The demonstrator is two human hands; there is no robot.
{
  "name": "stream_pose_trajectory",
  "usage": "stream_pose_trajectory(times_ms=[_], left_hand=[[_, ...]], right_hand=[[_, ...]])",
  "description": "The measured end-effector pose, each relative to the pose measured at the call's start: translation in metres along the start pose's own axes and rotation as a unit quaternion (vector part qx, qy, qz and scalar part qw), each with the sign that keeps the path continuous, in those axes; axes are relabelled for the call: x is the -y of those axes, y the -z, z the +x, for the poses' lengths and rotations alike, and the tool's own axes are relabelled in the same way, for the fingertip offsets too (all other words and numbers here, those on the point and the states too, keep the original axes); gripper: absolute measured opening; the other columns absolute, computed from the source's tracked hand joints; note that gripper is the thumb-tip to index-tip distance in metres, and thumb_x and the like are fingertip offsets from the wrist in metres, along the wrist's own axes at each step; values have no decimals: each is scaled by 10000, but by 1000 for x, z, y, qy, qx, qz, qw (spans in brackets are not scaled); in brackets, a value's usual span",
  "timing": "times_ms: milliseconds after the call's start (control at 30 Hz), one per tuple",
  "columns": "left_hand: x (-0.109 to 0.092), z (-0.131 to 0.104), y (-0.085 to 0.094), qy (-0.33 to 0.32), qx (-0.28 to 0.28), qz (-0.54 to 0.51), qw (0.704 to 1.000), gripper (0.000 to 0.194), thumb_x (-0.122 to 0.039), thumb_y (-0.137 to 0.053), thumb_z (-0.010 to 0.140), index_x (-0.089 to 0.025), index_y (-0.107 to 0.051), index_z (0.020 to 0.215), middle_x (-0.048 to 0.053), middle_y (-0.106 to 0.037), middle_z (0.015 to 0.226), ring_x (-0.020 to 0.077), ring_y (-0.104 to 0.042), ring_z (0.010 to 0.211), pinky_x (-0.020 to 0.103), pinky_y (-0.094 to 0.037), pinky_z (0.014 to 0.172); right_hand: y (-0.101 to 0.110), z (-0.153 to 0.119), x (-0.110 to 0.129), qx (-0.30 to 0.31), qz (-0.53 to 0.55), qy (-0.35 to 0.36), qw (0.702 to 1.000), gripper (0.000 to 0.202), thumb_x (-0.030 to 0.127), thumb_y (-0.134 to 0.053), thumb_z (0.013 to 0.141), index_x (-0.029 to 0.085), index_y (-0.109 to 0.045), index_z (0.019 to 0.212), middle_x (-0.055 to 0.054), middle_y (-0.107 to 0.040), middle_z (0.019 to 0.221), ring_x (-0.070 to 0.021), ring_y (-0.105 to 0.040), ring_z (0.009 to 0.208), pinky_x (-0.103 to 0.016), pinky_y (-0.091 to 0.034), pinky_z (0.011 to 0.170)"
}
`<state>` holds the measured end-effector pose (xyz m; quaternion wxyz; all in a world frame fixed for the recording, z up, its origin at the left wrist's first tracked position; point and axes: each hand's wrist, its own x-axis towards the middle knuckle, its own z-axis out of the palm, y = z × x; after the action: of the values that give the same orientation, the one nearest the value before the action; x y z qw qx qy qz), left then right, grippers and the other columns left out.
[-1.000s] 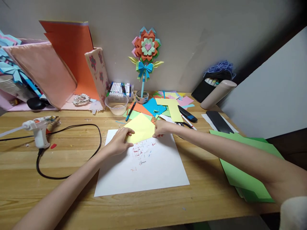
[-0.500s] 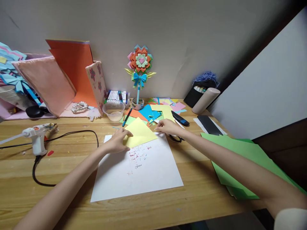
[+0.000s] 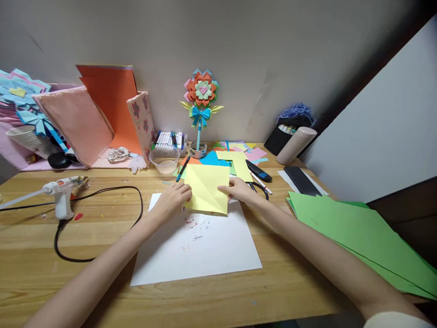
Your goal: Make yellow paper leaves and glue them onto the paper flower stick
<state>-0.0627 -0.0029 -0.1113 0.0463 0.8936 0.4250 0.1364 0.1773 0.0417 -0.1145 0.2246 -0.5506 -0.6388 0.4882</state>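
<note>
A yellow square of paper (image 3: 206,189) with a diagonal crease is held up between my hands. My left hand (image 3: 175,198) grips its left edge with curled fingers. At the right edge, my right hand (image 3: 239,190) pinches the paper between thumb and fingers. Below it lies a white sheet (image 3: 198,255) marked with small red, blue and dark smudges, its top part hidden by the yellow paper. Just behind are a dark blue marker (image 3: 183,168), a yellow L-shaped paper scrap (image 3: 243,165) and blue paper (image 3: 211,158).
At left lie a white glue gun (image 3: 64,200) and its black cable. A clear plastic bowl (image 3: 164,161) and a paper flower (image 3: 202,91) in a tape roll stand behind. On the right are green sheets (image 3: 362,232), a black phone (image 3: 302,180), a box cutter (image 3: 259,171) and a cylinder (image 3: 296,146).
The yellow paper has turned from a diamond position to nearly square-on, its crease now showing. My right hand has taken hold of its right edge. The view has shifted slightly.
</note>
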Motion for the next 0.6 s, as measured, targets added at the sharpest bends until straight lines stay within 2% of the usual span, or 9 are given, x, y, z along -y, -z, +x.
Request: stream_pose_trajectory(times_ms=[100, 167, 267, 333, 367, 433, 500, 533, 600], left_hand=[[-16, -1, -3, -12, -3, 28, 1000, 311, -34, -383, 764, -191, -536, 985, 94, -572, 1094, 236, -491, 1047, 419, -306, 960], [-32, -2, -9, -23, 2, 27, 999, 383, -79, -424, 762, -179, -478, 1128, 109, -534, 1196, 244, -463, 1127, 437, -254, 1023], [-49, -3, -24, -33, 11, 8, 999, 470, -116, -432, 777, -146, -399, 1245, 141, -505, 1257, 257, -458, 1169, 446, -279, 1025], [-48, -6, -32, -34, 21, -3, 999, 479, -63, -388, 790, -140, -397, 1263, 148, -481, 1291, 248, -447, 1193, 426, -325, 1005], [-44, -8, -35, -36, 28, -9, 999, 488, -40, -372, 792, -144, -401, 1268, 143, -466, 1308, 242, -435, 1207, 418, -334, 1004], [-31, -14, -36, -42, 45, -28, 998, 502, -41, -366, 808, -176, -393, 1291, 113, -425, 1347, 226, -395, 1241, 411, -323, 1022], [-18, -21, -33, -46, 67, -64, 995, 496, -99, -376, 841, -235, -366, 1318, 66, -383, 1380, 203, -357, 1266, 393, -315, 1033], [-12, -24, -30, -49, 78, -88, 992, 490, -128, -372, 856, -269, -354, 1325, 40, -371, 1389, 186, -345, 1274, 378, -315, 1036], [-1, -29, -24, -56, 99, -139, 984, 488, -151, -350, 872, -323, -335, 1329, -2, -356, 1397, 155, -323, 1285, 357, -301, 1046]], right_hand=[[-13, -14, -5, -51, 123, -22, 991, 285, 268, -563, 766, 117, -586, 1007, -113, -653, 1017, -168, -643, 669, -262, -548, 571], [-26, -22, -7, -62, 180, -31, 981, 308, 265, -536, 787, 140, -555, 1068, -108, -640, 1057, -184, -653, 766, -274, -557, 634], [-43, -34, -10, -18, 231, -22, 973, 305, 305, -478, 826, 189, -534, 1102, -84, -618, 1111, -197, -628, 918, -291, -549, 728], [-48, -42, -12, 13, 240, -2, 971, 341, 340, -472, 830, 196, -502, 1138, -91, -596, 1146, -206, -599, 991, -319, -527, 802], [-48, -46, -14, 4, 230, 15, 973, 397, 357, -491, 820, 196, -459, 1182, -102, -575, 1170, -210, -583, 1021, -337, -511, 835], [-41, -55, -18, -65, 164, 73, 982, 625, 381, -576, 766, 214, -298, 1300, -126, -469, 1284, -222, -523, 1108, -376, -473, 894], [-30, -62, -22, -138, 30, 158, 977, 871, 392, -678, 673, 255, -161, 1361, -128, -299, 1401, -247, -404, 1222, -423, -408, 963], [-24, -64, -23, -146, -53, 202, 967, 923, 391, -714, 632, 273, -166, 1366, -114, -236, 1432, -261, -329, 1269, -447, -356, 1003], [-14, -64, -25, -110, -204, 272, 934, 827, 380, -726, 624, 290, -304, 1329, -74, -242, 1439, -273, -219, 1318, -474, -254, 1058]])
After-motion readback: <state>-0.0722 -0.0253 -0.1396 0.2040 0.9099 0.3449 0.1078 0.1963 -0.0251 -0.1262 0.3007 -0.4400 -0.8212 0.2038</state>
